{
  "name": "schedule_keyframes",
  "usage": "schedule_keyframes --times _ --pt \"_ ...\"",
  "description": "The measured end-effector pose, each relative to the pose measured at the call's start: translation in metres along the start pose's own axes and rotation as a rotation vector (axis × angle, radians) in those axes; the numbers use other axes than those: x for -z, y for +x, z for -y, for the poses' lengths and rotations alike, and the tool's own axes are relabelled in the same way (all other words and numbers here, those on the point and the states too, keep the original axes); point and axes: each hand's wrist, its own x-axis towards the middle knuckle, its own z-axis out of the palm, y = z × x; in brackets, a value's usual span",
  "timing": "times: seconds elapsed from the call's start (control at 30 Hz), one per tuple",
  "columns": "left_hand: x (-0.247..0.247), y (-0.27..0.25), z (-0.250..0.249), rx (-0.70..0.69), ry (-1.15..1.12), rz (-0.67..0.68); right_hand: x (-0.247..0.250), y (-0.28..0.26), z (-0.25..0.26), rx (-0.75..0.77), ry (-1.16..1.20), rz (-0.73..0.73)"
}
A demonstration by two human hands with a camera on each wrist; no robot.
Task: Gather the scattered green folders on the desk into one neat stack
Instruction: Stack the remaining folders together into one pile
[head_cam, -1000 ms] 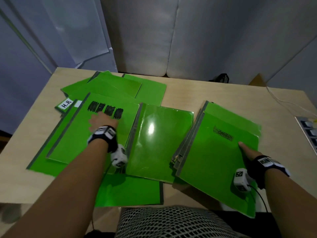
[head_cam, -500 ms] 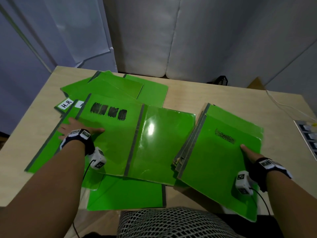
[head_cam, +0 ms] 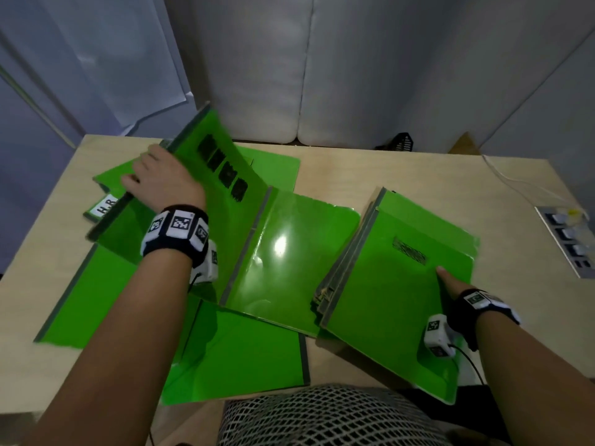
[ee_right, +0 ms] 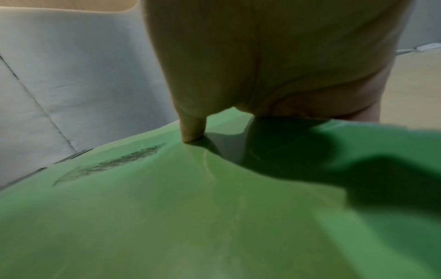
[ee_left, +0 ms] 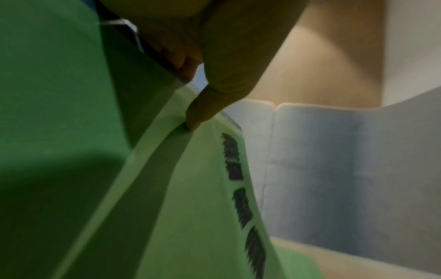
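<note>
My left hand (head_cam: 161, 181) grips the grey spine edge of a green folder with black scribbles (head_cam: 231, 214) and holds that side lifted and tilted above the desk. In the left wrist view the thumb (ee_left: 205, 105) presses on this folder's cover (ee_left: 203, 207). My right hand (head_cam: 450, 284) holds a stack of green folders (head_cam: 386, 300) at the right, thumb on top and fingers hidden beneath; the thumb (ee_right: 190, 128) dents the top cover (ee_right: 190, 207). A glossy green folder (head_cam: 289, 252) lies between the two. More green folders lie near me (head_cam: 244, 349), at the left (head_cam: 87, 300) and at the far side (head_cam: 277, 169).
A folder with a white "H.R" label (head_cam: 104, 206) lies at the far left of the wooden desk (head_cam: 418, 175). A power strip (head_cam: 570, 239) and a white cable (head_cam: 515, 181) are at the right edge. The right stack overhangs the near edge.
My left hand moved from the scribbled folder's cover to its left spine edge, then lifted that side off the desk. The right hand and its stack stayed almost still.
</note>
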Motion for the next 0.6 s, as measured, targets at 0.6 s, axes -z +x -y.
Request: schedule_keyframes --times 0.6 --pt "0.073 -0.062 -0.088 -0.407 -0.404 0.156 0.002 -0.007 0.003 0.082 -0.026 0.037"
